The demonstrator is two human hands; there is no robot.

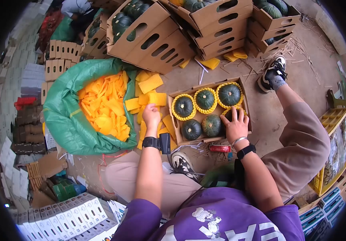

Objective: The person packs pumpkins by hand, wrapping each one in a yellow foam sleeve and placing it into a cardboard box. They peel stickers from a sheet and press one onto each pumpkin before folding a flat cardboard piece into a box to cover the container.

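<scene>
A cardboard box (175,130) on the floor holds dark green squashes in two rows. The three in the far row, such as the left one (183,106), sit in yellow foam nets. In the near row, two bare squashes (212,125) lie at left and middle. My right hand (236,125) rests with fingers spread over the near right squash, which has yellow foam at its edge. My left hand (151,116) is closed at the pile of yellow foam nets (151,83), left of the box; its fingertips touch the foam, but the grip is partly hidden.
A green sack (62,116) full of orange-yellow foam stands at left. Stacked cartons of squashes (153,40) rise beyond the box. A red can (220,148) lies near the box's front edge. A yellow crate (321,176) stands at right. Part of another person (76,8) shows at top left.
</scene>
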